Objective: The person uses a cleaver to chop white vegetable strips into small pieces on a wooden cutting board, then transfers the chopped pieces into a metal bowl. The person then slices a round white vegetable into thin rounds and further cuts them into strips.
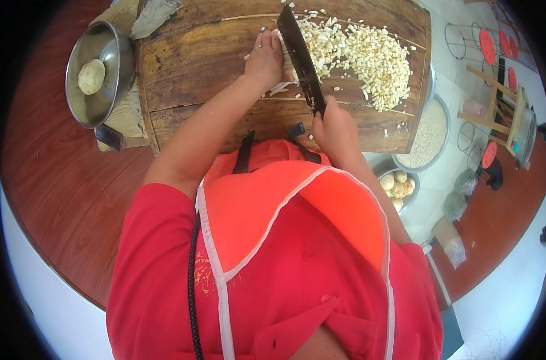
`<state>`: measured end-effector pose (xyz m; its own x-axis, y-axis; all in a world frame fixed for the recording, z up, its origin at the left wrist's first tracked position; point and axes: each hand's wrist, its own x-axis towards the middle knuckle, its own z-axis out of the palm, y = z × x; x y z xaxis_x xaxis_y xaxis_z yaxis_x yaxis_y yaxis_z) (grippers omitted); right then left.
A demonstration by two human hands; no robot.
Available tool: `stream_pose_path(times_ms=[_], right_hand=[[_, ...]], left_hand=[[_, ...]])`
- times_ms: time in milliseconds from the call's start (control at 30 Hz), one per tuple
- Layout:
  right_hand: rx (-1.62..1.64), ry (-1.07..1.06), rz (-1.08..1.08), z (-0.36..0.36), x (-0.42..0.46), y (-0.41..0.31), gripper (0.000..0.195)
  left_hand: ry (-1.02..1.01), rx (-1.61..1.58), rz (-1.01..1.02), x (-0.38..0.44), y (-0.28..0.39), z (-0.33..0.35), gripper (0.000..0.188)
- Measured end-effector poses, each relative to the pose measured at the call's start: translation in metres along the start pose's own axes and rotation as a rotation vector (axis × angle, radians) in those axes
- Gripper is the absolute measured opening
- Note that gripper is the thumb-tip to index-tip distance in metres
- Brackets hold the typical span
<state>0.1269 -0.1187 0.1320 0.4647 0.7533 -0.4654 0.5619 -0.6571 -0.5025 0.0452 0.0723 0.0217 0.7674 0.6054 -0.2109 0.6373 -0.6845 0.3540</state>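
On a large wooden cutting board [192, 58], my left hand [266, 58] presses on a bundle of pale vegetable strips [287, 58], fingers bent near the blade. My right hand [338, 128] grips the handle of a dark-bladed cleaver [302, 60], whose blade stands along the right edge of the strips. To the right of the blade lies a heap of small pale diced pieces [378, 63], spread over the board. A few loose strips lie by my left wrist. The lower ends of the strips are partly covered by my left hand.
A steel bowl [122, 76] holding one peeled round root [91, 77] is left of the board, near a grey cloth [153, 15]. On the right stand a basin of diced pieces [428, 135], a bowl of peeled roots [396, 189], red-topped stools [487, 47] and a wooden chair [516, 117].
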Motion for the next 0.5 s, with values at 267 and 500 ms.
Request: stream_pose_path(times_ms=[267,500], right_hand=[[-0.065,-0.018,0.015,0.029,0.055,-0.007,0.02],[0.022,0.12,-0.047,0.052,0.065,0.014,0.023]], left_hand=[[0.134,0.281,0.05,0.004,-0.011,0.028,0.087],[-0.079,0.108,0.075,0.0,-0.002,-0.01,0.101]])
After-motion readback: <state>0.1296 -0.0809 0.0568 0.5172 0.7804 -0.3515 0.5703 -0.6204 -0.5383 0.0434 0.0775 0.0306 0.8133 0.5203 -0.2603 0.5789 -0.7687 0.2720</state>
